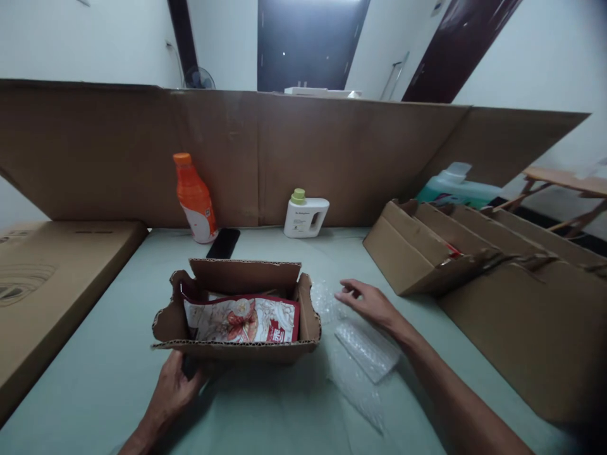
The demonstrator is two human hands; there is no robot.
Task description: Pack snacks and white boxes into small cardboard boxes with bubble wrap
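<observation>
A small open cardboard box (241,352) stands in front of me with its flaps up. Inside it lies a white and dark red printed pouch (218,322), and part of the contents behind is hidden. My left hand (176,382) is at the box's lower front left corner, its fingers bent against the cardboard and partly in shadow. To the right of the box, my right hand (370,302) hovers over clear bubble wrap (367,349), fingers loosely curved and apart, with nothing visible in them. More bubble wrap lies between this hand and the box.
An orange bottle (194,196), a black phone (224,243) and a white jug with a green cap (306,218) stand or lie at the back. Cardboard boxes (412,256) line the right, a teal bottle (455,189) behind them. A flat carton (61,278) is left; a cardboard screen (303,145) closes the back.
</observation>
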